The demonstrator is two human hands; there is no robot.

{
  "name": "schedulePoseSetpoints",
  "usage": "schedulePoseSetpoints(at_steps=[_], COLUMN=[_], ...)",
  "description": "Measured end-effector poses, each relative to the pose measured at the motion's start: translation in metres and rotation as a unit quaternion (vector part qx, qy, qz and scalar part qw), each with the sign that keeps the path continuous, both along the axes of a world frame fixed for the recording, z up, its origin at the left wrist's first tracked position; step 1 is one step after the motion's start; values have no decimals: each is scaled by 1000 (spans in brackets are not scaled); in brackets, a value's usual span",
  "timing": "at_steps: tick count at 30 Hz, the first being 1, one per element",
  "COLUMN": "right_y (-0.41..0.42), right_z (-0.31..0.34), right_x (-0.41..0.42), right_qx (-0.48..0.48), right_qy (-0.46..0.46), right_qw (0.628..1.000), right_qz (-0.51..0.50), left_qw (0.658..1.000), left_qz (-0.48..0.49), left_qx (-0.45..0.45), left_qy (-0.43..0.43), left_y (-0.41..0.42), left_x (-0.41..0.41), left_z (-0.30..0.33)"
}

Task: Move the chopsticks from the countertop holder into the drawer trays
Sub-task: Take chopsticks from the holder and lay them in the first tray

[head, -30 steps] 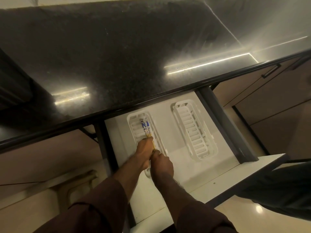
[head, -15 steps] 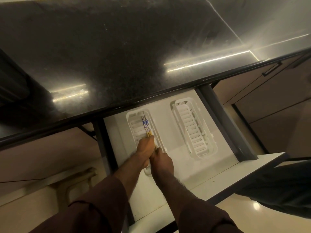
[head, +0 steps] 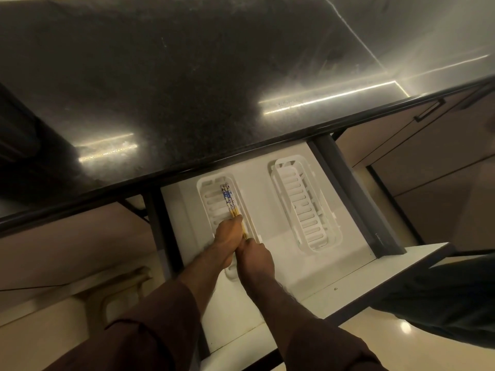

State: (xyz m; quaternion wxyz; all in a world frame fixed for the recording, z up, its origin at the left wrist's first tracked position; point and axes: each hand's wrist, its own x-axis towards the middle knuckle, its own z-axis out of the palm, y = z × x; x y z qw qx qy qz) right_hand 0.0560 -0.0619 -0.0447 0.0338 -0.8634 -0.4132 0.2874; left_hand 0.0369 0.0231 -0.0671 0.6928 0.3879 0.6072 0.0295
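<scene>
Lying lengthwise in the left white slotted plastic tray [head: 214, 202], the bundle of yellow wooden chopsticks with blue-and-white patterned tops [head: 229, 200] points its decorated ends toward the back of the open white drawer [head: 348, 285]. The left hand [head: 227, 241] is curled around the plain lower part of the bundle over the near half of that tray. The right hand [head: 255, 259] sits just beside the left, touching it, with fingers curled at the lower ends of the chopsticks; whether it actually pinches them cannot be told. The right white slotted plastic tray [head: 302, 202], set well apart in the same drawer, holds nothing. The drawer projects from beneath the glossy black speckled stone countertop [head: 187, 84]. Dark brown sleeves [head: 150, 341] cover both forearms.
</scene>
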Motion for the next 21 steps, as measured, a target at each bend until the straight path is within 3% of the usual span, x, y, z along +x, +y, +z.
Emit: schedulePoseSetpoints(at_steps=[12,17,21], right_y=[1,12,34], right_z=[47,90,145], right_x=[11,23,22], right_qx=[42,107,212], right_qy=[-28,-53,-63], right_qw=[999,993,975], right_qz=[6,4,-11], left_qw=[999,993,981], left_qz=[-2,27,41], left_qx=[34,95,171], left_qy=[-27,-58,-85], left_y=[-1,7,24], left_x=[-20,-39,-69], left_z=[50,101,153])
